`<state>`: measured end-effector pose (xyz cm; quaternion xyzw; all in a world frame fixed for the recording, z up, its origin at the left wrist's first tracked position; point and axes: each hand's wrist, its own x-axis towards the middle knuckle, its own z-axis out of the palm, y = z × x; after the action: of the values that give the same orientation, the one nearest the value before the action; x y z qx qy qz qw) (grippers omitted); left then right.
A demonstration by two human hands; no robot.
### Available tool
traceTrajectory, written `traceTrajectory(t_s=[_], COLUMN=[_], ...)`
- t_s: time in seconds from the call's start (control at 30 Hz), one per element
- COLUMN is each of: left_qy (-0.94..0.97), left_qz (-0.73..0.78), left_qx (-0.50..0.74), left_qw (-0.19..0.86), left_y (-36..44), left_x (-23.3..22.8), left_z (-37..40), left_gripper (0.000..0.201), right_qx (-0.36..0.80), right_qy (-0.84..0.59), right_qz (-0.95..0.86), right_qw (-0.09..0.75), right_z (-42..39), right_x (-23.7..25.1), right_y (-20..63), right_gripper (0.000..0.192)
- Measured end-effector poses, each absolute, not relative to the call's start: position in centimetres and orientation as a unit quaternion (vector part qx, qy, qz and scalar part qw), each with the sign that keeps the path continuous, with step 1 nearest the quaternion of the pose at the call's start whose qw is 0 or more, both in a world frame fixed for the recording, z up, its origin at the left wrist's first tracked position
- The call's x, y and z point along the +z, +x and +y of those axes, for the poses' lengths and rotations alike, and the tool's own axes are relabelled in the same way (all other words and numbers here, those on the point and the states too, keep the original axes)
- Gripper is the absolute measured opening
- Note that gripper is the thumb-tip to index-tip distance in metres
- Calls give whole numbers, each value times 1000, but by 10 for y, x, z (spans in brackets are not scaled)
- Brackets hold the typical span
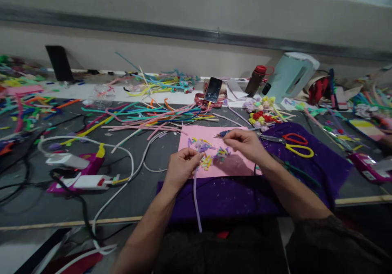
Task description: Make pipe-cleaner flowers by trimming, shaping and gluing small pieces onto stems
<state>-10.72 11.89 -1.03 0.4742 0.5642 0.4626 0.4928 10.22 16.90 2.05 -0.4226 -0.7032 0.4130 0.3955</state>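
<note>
Taking the pink sheet (189, 132) as your clock face, your left hand (183, 163) is near its eight o'clock edge, fingers pinched on a lilac pipe cleaner (196, 202). That strip hangs from your grip toward six o'clock, across the purple cloth (214, 204). Your right hand (245, 143) is toward three o'clock, its fingers bent close together; you cannot tell from here whether they grasp anything. Just beside them, toward one o'clock, is a blue tool (225, 133) with a pointed tip. Small coloured pieces (206, 161) lie on the sheet between your hands. Scissors (295, 145) with red and yellow handles rest on the cloth at three o'clock. On the counter (128, 200), long pipe cleaners (165, 112) spread at ten, and a phone (213, 89) leans at twelve.
</note>
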Motion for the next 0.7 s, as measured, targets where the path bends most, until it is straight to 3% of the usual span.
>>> traceTrajectory(t_s=[0.13, 0.2, 0.4, 0.57, 0.7], left_qy=[481, 470, 385, 368, 366], left_qz=[567, 563, 495, 483, 477], left_qx=[463, 466, 478, 470, 471], left_qw=[483, 496, 616, 640, 646], left_y=[-105, -104, -102, -105, -105], left_x=[-9, -8, -5, -6, -6], left_z=[118, 118, 117, 119, 119], left_gripper=[27, 27, 29, 29, 30], right_qx=[207, 163, 243, 352, 322], right_qy=[-550, -584, -501, -421, -392], right_qz=[-704, -695, -714, -731, -776], right_qw=[399, 388, 425, 405, 376], right_z=[185, 189, 174, 154, 156], right_x=[13, 2, -10, 0, 10], right_y=[155, 168, 137, 96, 92], right_gripper=[18, 18, 17, 15, 16])
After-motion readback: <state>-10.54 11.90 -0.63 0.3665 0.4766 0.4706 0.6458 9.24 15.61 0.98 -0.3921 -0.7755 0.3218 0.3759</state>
